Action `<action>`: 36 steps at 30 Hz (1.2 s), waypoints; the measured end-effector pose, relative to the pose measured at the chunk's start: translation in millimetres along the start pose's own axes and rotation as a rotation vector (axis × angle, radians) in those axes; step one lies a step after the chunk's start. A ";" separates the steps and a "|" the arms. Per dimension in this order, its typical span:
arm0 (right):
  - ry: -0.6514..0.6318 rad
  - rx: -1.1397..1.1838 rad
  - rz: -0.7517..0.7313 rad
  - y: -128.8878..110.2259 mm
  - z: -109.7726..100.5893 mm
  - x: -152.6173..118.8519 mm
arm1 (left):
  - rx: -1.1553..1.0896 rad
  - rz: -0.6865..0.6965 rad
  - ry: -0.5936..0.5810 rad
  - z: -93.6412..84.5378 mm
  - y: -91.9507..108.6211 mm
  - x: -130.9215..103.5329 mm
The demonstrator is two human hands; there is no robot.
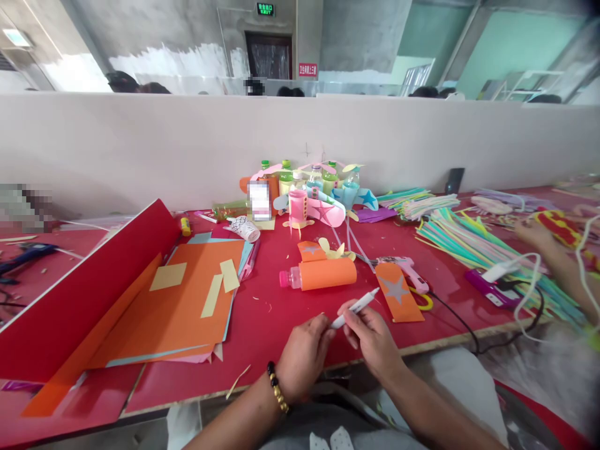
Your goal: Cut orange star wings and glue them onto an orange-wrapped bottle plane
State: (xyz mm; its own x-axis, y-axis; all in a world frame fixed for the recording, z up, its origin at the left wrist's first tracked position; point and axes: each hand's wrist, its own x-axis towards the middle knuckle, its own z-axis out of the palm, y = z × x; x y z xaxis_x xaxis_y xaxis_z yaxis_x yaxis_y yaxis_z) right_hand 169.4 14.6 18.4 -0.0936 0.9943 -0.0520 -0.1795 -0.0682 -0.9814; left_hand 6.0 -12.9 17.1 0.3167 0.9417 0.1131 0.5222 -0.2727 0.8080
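Observation:
Near the table's front edge, a white marker pen point(364, 300) is held tilted, its tip pointing up and to the right. My left hand point(304, 353) is closed around its lower end. The fingers of my right hand point(371, 334) pinch the pen's middle. Just beyond lies a bottle wrapped in orange paper point(328, 275), on its side with a pink cap to the left. An orange paper piece with a grey star point(397, 290) lies right of the pen, partly over yellow-handled scissors point(425, 301).
Orange sheets point(154, 312) lie at left beside a red upright board point(94, 300). Decorated bottles point(299, 206) stand at the back. A pink glue gun point(407, 269), a purple power strip point(492, 290) and pastel pipe cleaners point(469, 244) lie at right, near another person's arm point(562, 269).

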 end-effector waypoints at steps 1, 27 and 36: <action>0.058 0.035 -0.040 -6.1 -3.1 3.1 | -0.032 -0.010 0.007 -2.0 -1.5 -3.9; -0.668 -0.832 -0.146 -65.9 5.6 2.6 | -0.503 -0.066 0.075 -74.8 0.9 -12.3; -0.752 -0.136 0.308 -40.8 14.4 13.7 | -0.263 0.063 0.149 -90.5 3.1 -11.9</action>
State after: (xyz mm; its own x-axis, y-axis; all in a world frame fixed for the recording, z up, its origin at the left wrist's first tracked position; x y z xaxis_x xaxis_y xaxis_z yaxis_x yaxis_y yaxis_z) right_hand 161.4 29.8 60.4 -0.7588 0.6086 -0.2321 0.0771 -0.2700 -0.9598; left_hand -67.7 -7.1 70.6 0.2125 0.9484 0.2353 0.2763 -0.2893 0.9165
